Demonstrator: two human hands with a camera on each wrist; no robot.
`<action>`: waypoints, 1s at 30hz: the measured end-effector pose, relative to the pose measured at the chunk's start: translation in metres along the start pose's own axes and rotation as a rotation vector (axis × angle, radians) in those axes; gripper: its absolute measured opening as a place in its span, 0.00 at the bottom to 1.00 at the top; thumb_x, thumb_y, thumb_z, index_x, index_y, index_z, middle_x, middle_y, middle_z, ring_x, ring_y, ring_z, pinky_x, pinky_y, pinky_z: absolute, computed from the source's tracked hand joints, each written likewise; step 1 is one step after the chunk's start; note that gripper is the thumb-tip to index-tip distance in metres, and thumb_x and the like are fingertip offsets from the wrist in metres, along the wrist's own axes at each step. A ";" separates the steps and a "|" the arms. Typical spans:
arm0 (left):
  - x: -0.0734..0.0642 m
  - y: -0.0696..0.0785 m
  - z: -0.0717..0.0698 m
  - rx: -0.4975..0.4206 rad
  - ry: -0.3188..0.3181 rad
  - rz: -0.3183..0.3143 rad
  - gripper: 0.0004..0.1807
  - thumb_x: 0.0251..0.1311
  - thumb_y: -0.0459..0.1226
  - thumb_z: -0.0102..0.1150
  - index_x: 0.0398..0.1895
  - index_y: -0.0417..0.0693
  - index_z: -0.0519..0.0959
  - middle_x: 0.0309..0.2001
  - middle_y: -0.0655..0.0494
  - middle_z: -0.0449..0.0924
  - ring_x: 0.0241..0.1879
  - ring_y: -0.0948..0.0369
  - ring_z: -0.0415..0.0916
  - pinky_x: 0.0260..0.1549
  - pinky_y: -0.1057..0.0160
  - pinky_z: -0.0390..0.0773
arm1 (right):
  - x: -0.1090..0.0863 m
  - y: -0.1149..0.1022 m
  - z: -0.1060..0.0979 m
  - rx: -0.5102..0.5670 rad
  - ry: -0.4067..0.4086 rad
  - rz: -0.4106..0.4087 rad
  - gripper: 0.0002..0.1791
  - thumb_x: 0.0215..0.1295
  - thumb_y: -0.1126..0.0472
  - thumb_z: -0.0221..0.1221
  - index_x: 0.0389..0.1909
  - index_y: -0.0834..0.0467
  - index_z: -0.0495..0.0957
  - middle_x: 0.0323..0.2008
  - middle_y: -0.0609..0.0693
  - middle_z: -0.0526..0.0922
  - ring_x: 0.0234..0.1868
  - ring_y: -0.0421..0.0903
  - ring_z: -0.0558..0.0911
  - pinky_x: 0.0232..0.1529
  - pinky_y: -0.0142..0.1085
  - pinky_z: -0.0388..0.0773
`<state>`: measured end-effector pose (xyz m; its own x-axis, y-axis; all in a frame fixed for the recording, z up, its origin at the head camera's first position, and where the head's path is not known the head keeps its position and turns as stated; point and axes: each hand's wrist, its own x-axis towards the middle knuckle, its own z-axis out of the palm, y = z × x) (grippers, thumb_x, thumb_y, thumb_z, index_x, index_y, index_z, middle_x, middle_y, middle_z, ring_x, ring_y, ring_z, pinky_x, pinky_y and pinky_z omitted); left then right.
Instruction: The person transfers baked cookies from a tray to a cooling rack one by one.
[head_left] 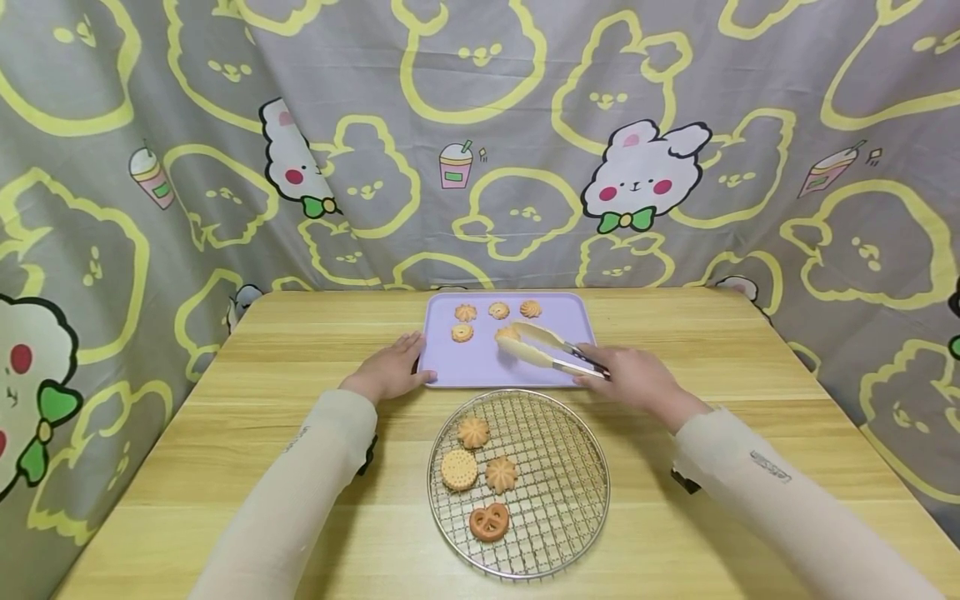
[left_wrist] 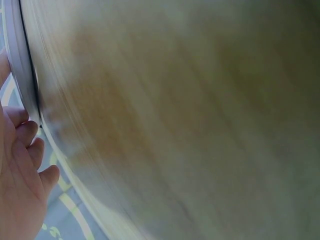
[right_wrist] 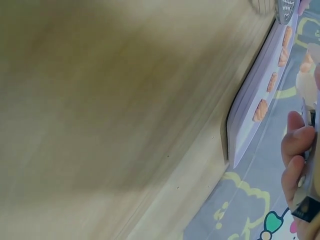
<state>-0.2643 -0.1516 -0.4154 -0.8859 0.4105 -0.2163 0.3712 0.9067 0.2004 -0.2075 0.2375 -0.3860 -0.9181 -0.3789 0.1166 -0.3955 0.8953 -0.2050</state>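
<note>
My right hand (head_left: 639,377) grips a pair of tongs (head_left: 528,353) with pale tips and metal arms. Between or right at those tips, over the lilac tray (head_left: 456,365), is a small baked cookie (head_left: 507,332); whether the tips pinch it I cannot tell. Other cookies on the tray include a swirled one (head_left: 530,309) at the back right and a ring-like one (head_left: 462,333) at the left. My left hand (head_left: 390,367) rests against the tray's left end, its thumb at the front corner and its fingers loosely extended along the side.
A round wire rack (head_left: 558,467) stands in front of the tray. On it lie two flower-shaped cookies (head_left: 501,474), a round dotted biscuit (head_left: 459,471) and a brown pretzel (head_left: 489,522). Behind the wooden table (head_left: 300,350) hangs a patterned grey curtain (head_left: 525,100).
</note>
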 end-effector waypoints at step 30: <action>0.001 -0.001 0.002 0.003 0.014 -0.001 0.45 0.67 0.59 0.44 0.75 0.38 0.45 0.75 0.44 0.40 0.73 0.48 0.38 0.70 0.51 0.45 | -0.052 0.017 -0.006 0.039 0.031 -0.221 0.32 0.60 0.40 0.62 0.62 0.52 0.75 0.25 0.36 0.70 0.22 0.35 0.66 0.26 0.33 0.66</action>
<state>-0.2651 -0.1520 -0.4183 -0.8901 0.4079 -0.2034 0.3707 0.9075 0.1976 -0.1659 0.2739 -0.3901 -0.8081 -0.5566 0.1928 -0.5880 0.7816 -0.2083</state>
